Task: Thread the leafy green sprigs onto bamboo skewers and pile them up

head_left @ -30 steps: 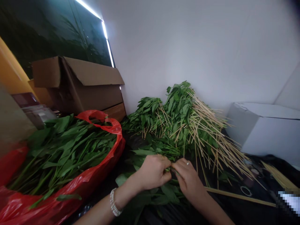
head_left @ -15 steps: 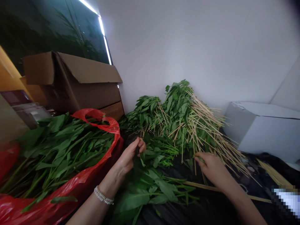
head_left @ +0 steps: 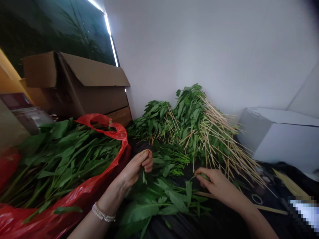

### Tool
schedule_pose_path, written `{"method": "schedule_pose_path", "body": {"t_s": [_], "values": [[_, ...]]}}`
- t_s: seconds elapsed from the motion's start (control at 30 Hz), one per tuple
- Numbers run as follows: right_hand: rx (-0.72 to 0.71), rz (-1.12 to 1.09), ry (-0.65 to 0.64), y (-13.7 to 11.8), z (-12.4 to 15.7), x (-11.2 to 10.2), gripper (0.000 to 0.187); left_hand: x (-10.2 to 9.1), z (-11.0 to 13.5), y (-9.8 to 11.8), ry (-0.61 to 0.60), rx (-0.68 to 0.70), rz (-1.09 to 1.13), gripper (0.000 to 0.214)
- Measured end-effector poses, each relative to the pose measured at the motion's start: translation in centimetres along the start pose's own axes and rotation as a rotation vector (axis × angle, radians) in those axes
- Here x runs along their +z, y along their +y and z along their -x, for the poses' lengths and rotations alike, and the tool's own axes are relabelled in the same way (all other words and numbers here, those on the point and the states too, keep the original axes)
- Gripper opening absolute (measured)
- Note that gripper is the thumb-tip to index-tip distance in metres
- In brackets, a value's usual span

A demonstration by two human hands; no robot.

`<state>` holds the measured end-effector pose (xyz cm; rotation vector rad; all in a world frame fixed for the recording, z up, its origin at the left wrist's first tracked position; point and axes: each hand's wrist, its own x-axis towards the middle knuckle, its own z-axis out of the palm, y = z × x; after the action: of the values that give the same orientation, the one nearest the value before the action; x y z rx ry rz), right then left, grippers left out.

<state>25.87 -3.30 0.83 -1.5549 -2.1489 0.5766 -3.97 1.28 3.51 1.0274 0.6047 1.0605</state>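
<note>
My left hand (head_left: 140,167), with a beaded bracelet at its wrist, is closed in a pinch beside the red bag. A green leaf (head_left: 144,177) hangs from its fingers. My right hand (head_left: 214,182) is also closed, pinching a thin green stem whose leaf (head_left: 188,193) dangles to the left. Loose leafy greens (head_left: 171,199), which look like water spinach, lie on the black covering between and below my hands. Just beyond sits a small bunch with cut stems (head_left: 183,162). Part of what each hand grips is hidden by the fingers.
At left a red plastic bag (head_left: 124,134) is full of leafy stems, with a cardboard box (head_left: 99,96) behind it. Skewered greens (head_left: 189,113) with thin wooden sticks (head_left: 219,129) are heaped against the wall. A white box (head_left: 286,139) and more sticks (head_left: 294,186) are at right.
My right hand has moved left, and a leaf now dangles from its fingers. My left hand has dropped slightly, its fingers more tightly closed.
</note>
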Motion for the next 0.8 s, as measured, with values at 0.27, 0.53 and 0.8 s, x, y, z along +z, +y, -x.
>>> {"method": "schedule_pose_path", "body": {"t_s": [0.27,0.53,0.8], "values": [[-0.158,0.173,0.123,-1.8,-0.4,2.4,0.016,0.6,0.8,0.2,0.017,-0.020,-0.386,0.032],[-0.207,0.084,-0.112,-2.5,0.7,4.0,0.015,1.4,1.4,0.7,0.006,-0.042,-0.569,0.038],[-0.242,-0.146,0.215,-2.5,-0.2,3.3,0.009,1.8,2.2,2.9,0.201,0.194,-0.730,0.034]]}}
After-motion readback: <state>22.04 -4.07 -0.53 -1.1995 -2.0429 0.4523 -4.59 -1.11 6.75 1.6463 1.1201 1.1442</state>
